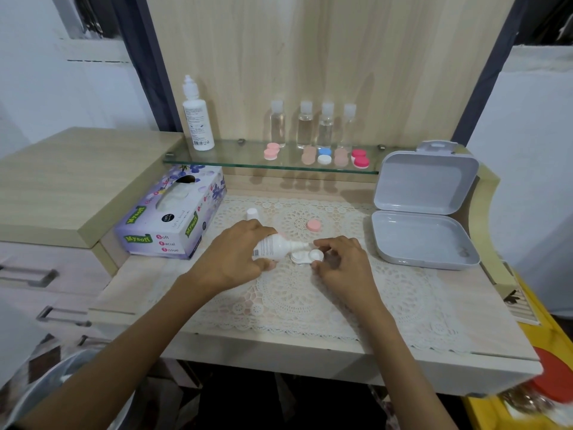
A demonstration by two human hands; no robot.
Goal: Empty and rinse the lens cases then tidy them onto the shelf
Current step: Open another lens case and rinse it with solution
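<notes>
White plastic lens case (306, 256), one, caps off, on the lace mat (310, 293) of the worktop (483, 311); long axis left to right. Right hand (341, 265) is nearer, its fingers (319, 242) pinching the case's right end. Left hand (235, 256) grips one solution bottle (274, 245), tilted, with its nozzle at the left well. Loose: one pink cap (313, 225), one white bottle cap (252, 213). Glass shelf (235, 159): five closed cases, four clear bottles, one tall white bottle.
</notes>
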